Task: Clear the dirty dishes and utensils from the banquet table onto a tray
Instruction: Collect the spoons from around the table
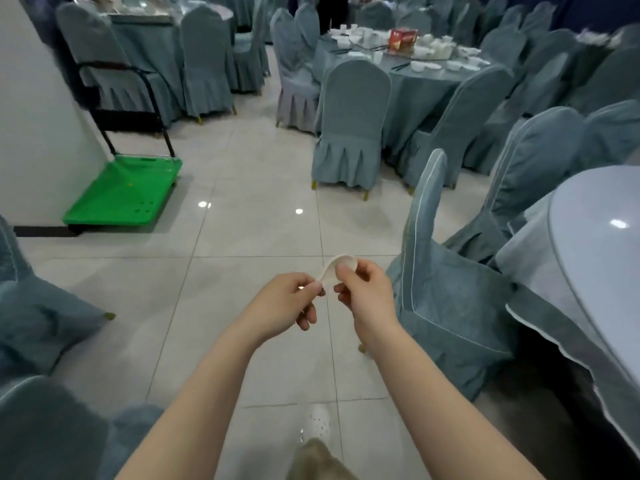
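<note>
A white ceramic soup spoon (337, 270) is held between both hands, in the air above the tiled floor. My left hand (289, 301) pinches its handle end with thumb and fingertips. My right hand (363, 289) grips the bowl end, thumb on the rim. A banquet table (415, 88) with several white bowls, cups and chopsticks and a red box (401, 41) stands far ahead to the right. No tray shows in view.
A green platform trolley (123, 195) with a black handle stands by the left wall. Blue-covered chairs (349, 126) ring the tables; one chair (446, 296) is just right of my hands. A round table with a glass top (602, 258) sits at the right edge.
</note>
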